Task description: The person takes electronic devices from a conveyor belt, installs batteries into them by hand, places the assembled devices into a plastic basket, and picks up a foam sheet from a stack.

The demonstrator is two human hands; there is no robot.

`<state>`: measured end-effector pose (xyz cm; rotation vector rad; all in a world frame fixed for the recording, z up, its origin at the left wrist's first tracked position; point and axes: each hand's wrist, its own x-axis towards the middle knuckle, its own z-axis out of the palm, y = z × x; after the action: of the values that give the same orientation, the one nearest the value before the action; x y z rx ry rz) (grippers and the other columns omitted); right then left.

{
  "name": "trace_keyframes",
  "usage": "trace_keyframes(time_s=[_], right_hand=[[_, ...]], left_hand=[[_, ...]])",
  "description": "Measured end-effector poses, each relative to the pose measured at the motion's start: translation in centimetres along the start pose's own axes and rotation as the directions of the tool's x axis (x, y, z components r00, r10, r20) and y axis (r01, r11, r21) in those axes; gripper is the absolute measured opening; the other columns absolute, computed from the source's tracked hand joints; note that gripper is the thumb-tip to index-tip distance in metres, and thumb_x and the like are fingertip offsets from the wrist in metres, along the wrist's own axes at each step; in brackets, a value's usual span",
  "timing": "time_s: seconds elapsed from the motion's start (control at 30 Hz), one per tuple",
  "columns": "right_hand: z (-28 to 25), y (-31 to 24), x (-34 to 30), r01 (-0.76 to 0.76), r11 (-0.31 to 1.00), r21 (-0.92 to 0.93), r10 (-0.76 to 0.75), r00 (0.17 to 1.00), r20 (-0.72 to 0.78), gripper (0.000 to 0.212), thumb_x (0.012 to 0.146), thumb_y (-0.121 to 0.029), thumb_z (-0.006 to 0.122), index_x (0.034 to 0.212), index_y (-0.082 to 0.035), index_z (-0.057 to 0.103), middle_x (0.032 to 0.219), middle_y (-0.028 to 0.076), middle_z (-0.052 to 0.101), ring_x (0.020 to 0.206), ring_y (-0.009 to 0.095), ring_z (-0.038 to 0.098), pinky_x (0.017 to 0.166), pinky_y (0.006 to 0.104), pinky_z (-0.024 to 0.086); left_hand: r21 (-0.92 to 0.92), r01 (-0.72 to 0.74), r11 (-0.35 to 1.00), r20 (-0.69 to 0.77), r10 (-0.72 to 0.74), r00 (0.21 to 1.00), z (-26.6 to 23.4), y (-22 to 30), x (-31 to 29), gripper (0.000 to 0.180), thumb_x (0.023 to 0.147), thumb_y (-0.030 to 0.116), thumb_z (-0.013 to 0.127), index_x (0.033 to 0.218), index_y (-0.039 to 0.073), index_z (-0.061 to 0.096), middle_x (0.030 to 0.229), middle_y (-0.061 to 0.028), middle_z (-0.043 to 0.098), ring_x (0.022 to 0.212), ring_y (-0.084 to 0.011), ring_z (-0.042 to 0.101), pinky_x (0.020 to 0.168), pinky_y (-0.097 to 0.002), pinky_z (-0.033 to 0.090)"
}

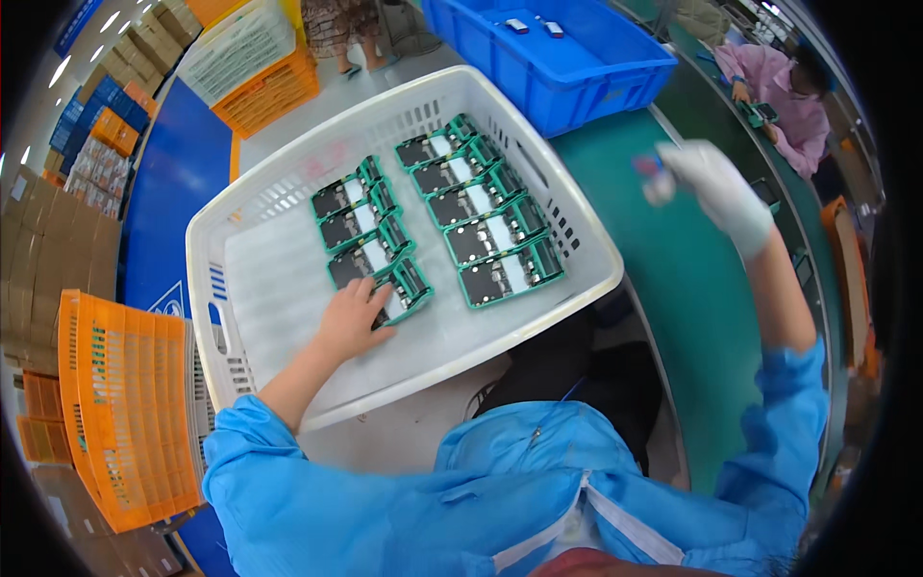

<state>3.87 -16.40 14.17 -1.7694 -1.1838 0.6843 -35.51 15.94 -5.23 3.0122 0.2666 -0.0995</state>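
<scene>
My bare left hand (352,322) reaches into a white plastic basket (216,240). Its fingers and thumb grip the left end of the nearest green-framed electronic unit (411,287) in the left column. More such units, black with a pale middle strip, lie beside and beyond it in two columns; a right-column unit (510,274) lies just right of the hand. My right hand (716,188), in a white glove, is raised over the green work surface (663,317). Its fingers pinch something small and reddish, too blurred to name.
A blue bin (577,87) with two small items inside stands beyond the basket. Orange crates (135,404) stand at the left, and white and orange crates (255,82) at the far left. At the far right a person in pink (784,96) handles a green unit.
</scene>
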Motion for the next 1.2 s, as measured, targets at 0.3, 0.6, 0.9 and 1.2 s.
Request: trace_keyframes(time_s=[0.3,0.6,0.9,1.2], right_hand=[[-3.7,2.4,7.6,0.061,0.88,-0.47,-0.201,0.946,-0.254,0.055,0.097,-0.046,0.062,0.135,-0.006,0.059,0.131,0.011,0.063,0.119,0.022,0.059,0.104,0.0348,0.045],[-8.1,19.1,-18.3,-0.675,0.6,-0.43,0.046,0.565,-0.824,0.07,0.079,-0.036,0.068,0.139,-0.003,0.052,0.139,0.02,0.054,0.13,0.035,0.051,0.109,0.0429,0.042],[-20.1,29.9,-37.3,-0.98,0.197,0.012,0.003,-0.012,-1.0,0.089,0.08,-0.053,0.073,0.15,-0.012,0.036,0.143,0.02,0.047,0.123,0.044,0.055,0.101,0.054,0.048],[-28.4,37.1,-44.8,-0.316,0.812,0.49,0.524,0.03,-0.851,0.067,0.084,-0.039,0.073,0.137,-0.005,0.049,0.115,0.014,0.064,0.108,0.027,0.062,0.088,0.0428,0.055]], left_hand=[[-0.061,0.123,0.99,-0.128,-0.13,0.983,3.3,-0.3,1.7,0.084,0.068,0.029,0.083,0.138,0.001,0.047,0.126,-0.0215,0.053,0.115,-0.0406,0.05,0.099,-0.0468,0.045],[-0.124,0.158,0.98,-0.07,-0.167,0.983,-0.5,-1.0,0.7,0.086,0.068,0.028,0.083,0.141,0.002,0.046,0.139,-0.0207,0.048,0.125,-0.0427,0.048,0.103,-0.0455,0.043],[-0.3,-0.018,0.954,-0.269,-0.066,0.961,-8.6,12.8,4.6,0.041,0.082,0.017,0.074,0.121,0.006,0.064,0.118,-0.0176,0.062,0.108,-0.0382,0.06,0.088,-0.0423,0.05],[-0.463,-0.126,0.877,-0.239,0.013,0.971,-11.4,20.3,5.0,0.029,0.085,0.016,0.072,0.113,0.007,0.069,0.109,-0.0141,0.066,0.098,-0.0332,0.065,0.084,-0.0399,0.052]])
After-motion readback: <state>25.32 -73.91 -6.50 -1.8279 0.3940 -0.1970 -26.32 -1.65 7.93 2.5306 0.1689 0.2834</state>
